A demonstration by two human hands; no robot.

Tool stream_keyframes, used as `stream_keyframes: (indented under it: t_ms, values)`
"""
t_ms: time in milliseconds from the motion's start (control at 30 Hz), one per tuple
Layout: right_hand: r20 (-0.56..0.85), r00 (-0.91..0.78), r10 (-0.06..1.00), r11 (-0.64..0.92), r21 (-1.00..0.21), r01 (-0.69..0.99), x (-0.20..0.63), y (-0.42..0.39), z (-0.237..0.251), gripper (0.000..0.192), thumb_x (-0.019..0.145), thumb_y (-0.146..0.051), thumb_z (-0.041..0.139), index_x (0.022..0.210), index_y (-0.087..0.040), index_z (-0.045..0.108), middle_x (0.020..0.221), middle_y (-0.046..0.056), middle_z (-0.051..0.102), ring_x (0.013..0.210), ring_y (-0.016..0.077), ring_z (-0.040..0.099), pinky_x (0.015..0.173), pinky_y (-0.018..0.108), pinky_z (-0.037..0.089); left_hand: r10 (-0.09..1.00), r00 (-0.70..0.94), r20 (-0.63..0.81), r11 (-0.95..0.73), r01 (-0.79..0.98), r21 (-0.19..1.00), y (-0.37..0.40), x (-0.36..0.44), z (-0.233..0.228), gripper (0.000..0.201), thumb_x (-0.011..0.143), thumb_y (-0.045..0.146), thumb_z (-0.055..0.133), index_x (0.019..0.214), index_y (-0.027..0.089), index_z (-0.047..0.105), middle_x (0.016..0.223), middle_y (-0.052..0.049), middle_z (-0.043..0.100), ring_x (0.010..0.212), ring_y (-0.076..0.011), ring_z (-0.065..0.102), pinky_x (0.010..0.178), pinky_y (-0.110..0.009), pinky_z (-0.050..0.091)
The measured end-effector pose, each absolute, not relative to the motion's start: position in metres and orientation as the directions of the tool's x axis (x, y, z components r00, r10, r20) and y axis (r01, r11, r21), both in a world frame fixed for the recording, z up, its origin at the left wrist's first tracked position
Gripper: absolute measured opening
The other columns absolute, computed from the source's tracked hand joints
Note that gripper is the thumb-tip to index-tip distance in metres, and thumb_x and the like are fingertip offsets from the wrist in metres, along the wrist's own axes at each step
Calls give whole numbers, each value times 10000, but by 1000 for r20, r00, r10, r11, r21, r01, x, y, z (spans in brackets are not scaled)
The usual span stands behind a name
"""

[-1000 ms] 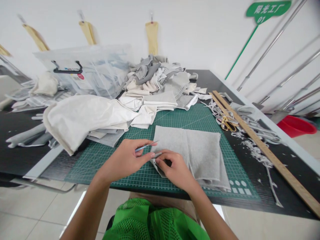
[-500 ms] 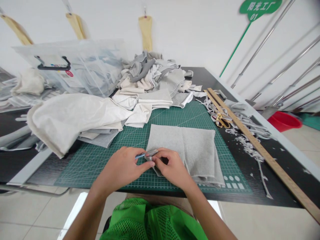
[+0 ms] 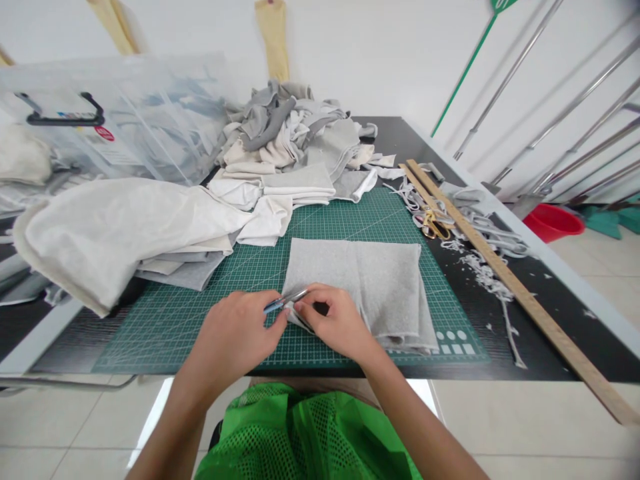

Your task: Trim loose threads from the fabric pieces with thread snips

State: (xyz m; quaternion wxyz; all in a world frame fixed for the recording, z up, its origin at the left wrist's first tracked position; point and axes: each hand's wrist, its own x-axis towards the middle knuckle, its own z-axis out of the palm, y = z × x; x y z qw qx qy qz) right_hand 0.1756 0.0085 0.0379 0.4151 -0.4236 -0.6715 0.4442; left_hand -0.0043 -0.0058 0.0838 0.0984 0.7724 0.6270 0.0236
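My left hand (image 3: 246, 328) is closed round a slim blue-and-silver tool (image 3: 286, 301), whose exact kind I cannot make out. The tool's metal end reaches over the near left corner of a folded grey cloth (image 3: 385, 287). My right hand (image 3: 336, 319) pinches that corner, lifting it slightly, with its fingertips close to the tool and the left thumb. Beneath the cloth lies a green cutting mat (image 3: 345, 220) printed with a grid. The fingers partly cover the pinched corner and the tool's tip.
Stacked pale cloths (image 3: 145, 220) lie on the left, before a clear plastic box (image 3: 165, 127). A heap of grey fabric (image 3: 295, 133) stands behind the mat. To the right are a long wooden ruler (image 3: 500, 267), gold-handled scissors (image 3: 436, 225) and cloth scraps (image 3: 483, 277).
The view has shifted slightly, so the table's things appear further left and higher. The left thumb has drawn back a little from the right fingertips; both hands keep their grips.
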Motion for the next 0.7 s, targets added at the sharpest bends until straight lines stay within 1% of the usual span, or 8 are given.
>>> stream_keyframes:
  t_ms: [67, 167, 267, 433, 600, 700]
  values:
    - [183, -294, 938, 247, -949, 198, 175, 8, 37, 276, 887, -86, 600, 638, -178, 673, 757, 1, 680, 732, 129, 628, 722, 281, 483, 973, 217, -81, -202, 967, 156, -6, -5, 83, 332, 947, 471, 452, 967, 257, 705, 785, -49, 741, 779, -288, 683, 663, -356, 388]
    - [180, -291, 939, 244, -949, 199, 175, 9, 36, 275, 889, -100, 601, 636, -181, 673, 753, 0, 681, 728, 128, 624, 715, 282, 473, 972, 225, -66, -212, 965, 157, -6, -7, 81, 326, 940, 474, 463, 956, 256, 706, 777, -47, 741, 774, -282, 685, 666, -353, 393]
    - [172, -289, 942, 233, -954, 192, 175, 9, 36, 261, 893, -118, 605, 654, -183, 686, 771, 4, 695, 740, 131, 631, 726, 284, 478, 971, 230, -65, -215, 959, 187, -4, -10, 81, 346, 934, 494, 479, 1010, 261, 724, 769, -44, 740, 751, -268, 683, 668, -351, 405]
    - [170, -280, 945, 231, -951, 204, 176, 9, 35, 271, 903, -113, 600, 651, -181, 673, 744, -4, 680, 720, 126, 617, 707, 277, 468, 971, 230, -71, -206, 945, 256, -3, -13, 83, 348, 897, 506, 553, 1084, 279, 740, 722, -30, 727, 723, -251, 688, 674, -347, 436]
    - [188, -282, 941, 251, -945, 208, 174, 9, 31, 244, 903, -114, 606, 683, -172, 696, 801, 18, 722, 762, 139, 653, 749, 294, 498, 974, 225, -32, -202, 922, 329, -5, -15, 80, 369, 894, 520, 581, 1112, 273, 747, 826, -23, 778, 773, -234, 712, 699, -329, 492]
    - [227, -310, 923, 302, -927, 221, 174, 6, 30, 198, 879, -94, 619, 732, -175, 725, 914, 39, 758, 867, 159, 688, 836, 316, 525, 968, 248, -20, -215, 875, 434, 0, -23, 77, 366, 928, 503, 542, 1121, 270, 748, 946, -19, 797, 807, -211, 725, 764, -322, 533]
